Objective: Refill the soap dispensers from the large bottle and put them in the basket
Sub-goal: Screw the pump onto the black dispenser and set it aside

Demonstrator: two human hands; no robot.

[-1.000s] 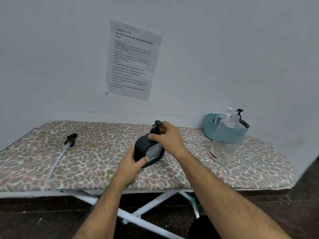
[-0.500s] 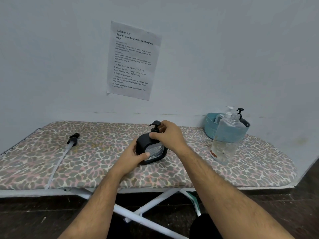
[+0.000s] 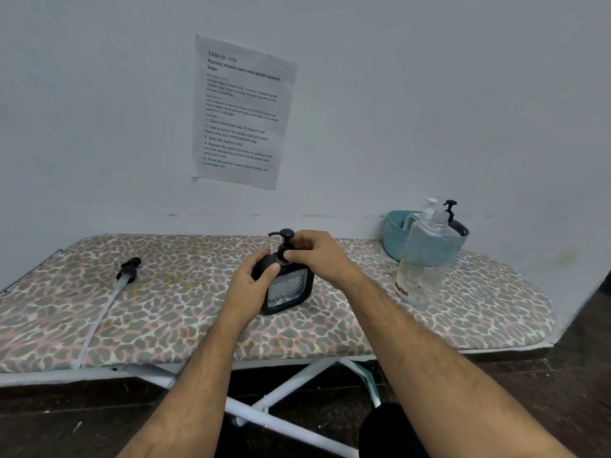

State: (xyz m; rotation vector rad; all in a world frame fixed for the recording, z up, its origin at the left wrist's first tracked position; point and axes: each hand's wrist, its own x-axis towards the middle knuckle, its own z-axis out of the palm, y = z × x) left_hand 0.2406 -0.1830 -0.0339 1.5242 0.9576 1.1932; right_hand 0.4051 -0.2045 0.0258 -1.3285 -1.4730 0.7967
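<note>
— Where is the dispenser sitting?

— Mid-frame on the board, standing upright, pump pointing straight up. My left hand is wrapping its body; my right hand is pinching the pump collar.

— And the basket?

— It's waiting at right of frame, behind the large bottle, so my right grip is sitting nearer to carry it over, I'm judging.

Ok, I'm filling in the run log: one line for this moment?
left hand grips black dispenser | right hand pinches pump collar | large bottle uncapped | basket holds two dispensers
</note>
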